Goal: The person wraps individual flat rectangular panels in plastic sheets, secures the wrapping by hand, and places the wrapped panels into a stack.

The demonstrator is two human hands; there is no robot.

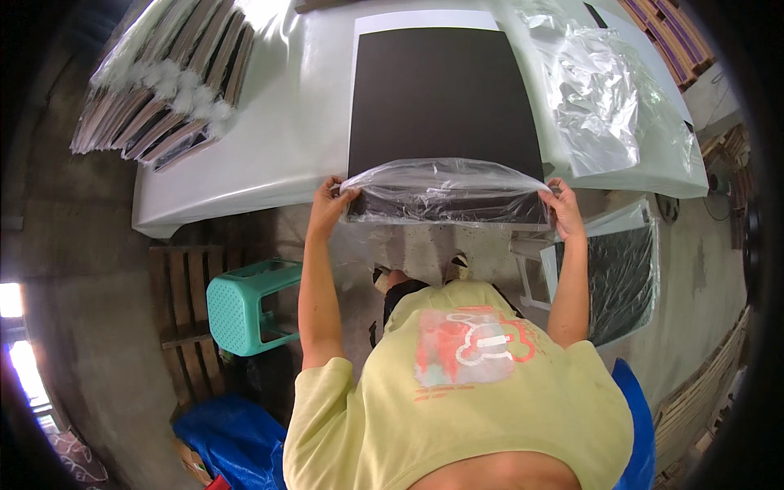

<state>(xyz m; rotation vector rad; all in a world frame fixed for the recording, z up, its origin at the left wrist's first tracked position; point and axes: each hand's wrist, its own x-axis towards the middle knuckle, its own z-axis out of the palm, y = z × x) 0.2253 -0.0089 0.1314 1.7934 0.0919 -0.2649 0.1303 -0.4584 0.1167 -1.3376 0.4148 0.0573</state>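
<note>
A large black sheet (441, 98) lies on the white table, a pale sheet edge showing beyond its far side. Its near end sits inside a clear plastic bag (445, 175), whose mouth stretches across the sheet's width. My left hand (331, 198) pinches the bag's rim at the left corner. At the right corner, my right hand (561, 206) grips the same rim between thumb and fingers. Both forearms reach forward, and the bag's near end hangs slightly past the table edge.
Stacked wrapped panels (175, 90) fill the table's (269, 131) left end. Loose clear bags (594, 102) lie at its right. A wrapped black panel (616, 278) leans below on the right. A green stool (245, 306) and blue sheeting (233, 441) are at the left.
</note>
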